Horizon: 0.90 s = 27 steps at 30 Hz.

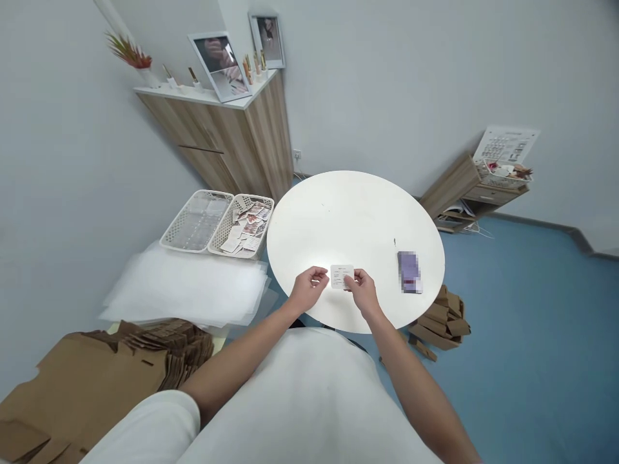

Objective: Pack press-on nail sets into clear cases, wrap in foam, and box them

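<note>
So I'm standing here watching someone handle a printed card (340, 274) at the round white table (348, 206), near its front edge, just below the middle of the frame. The right hand (365, 293) has it pinched by the lower right corner, thumb on top. The left hand (309, 287) is half curled just beside the card's left edge, thumb and finger slightly apart, nothing visible in it.

Progress-wise, my guess is it's early days: one card in hand and plenty left in the heap of loose cards (249, 225) at centre left. I can't spot anything I'd call a finished piece.

Headcount: one card held, two white baskets (186, 249) side by side at centre left. The right one has the heap, too overlapped to count. The other has clear plastic pieces (203, 216), which blur together, so no number. Below those, a stack of translucent sheets (188, 283) and lots of flattened cardboard (97, 380), both uncountable from here. One pixelated purple item (409, 269) sits at the table's right, and two picture frames (217, 64) stand upper left.
</note>
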Each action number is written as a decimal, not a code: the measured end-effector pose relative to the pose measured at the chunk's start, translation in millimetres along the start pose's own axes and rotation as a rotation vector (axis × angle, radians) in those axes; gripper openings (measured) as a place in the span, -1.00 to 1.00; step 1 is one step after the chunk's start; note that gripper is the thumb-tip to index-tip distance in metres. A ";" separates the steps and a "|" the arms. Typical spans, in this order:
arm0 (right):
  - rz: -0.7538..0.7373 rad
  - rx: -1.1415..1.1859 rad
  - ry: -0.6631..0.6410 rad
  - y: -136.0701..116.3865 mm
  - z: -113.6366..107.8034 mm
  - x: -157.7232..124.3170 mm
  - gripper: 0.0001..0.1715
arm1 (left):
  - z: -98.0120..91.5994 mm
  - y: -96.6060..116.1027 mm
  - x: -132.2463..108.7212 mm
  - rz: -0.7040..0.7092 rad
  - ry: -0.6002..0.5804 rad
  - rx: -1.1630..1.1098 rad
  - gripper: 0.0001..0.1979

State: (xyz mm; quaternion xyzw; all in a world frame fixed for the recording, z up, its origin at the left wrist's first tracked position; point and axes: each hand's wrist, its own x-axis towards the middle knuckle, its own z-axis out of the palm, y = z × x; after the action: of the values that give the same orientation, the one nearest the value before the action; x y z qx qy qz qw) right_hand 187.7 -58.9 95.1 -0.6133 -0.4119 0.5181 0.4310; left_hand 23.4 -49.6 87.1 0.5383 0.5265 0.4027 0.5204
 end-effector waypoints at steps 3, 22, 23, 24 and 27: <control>-0.072 -0.116 0.040 6.9 -11.3 -15.1 -0.75 | 32.1 7.3 -20.5 -0.047 -0.104 -0.117 -0.64; -0.090 0.159 -0.056 31.6 -49.1 -38.1 -0.54 | 49.4 14.2 -18.3 -0.233 -0.319 -0.208 -0.64; -0.076 0.193 -0.074 30.9 -48.6 -37.6 -0.58 | 51.1 14.7 -17.3 -0.232 -0.315 -0.213 -0.64; -0.058 0.225 -0.072 30.3 -48.2 -37.6 -0.62 | 52.3 15.1 -16.2 -0.235 -0.292 -0.233 -0.64; 0.029 0.363 0.016 30.6 -48.1 -39.1 -0.67 | 53.4 14.7 -13.3 -0.266 -0.182 -0.320 -0.62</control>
State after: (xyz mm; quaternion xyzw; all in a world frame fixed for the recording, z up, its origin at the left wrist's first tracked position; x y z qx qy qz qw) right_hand 232.4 -109.9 81.3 -0.5357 -0.2993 0.5851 0.5302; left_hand 76.4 -68.6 95.9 0.4090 0.4731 0.3588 0.6929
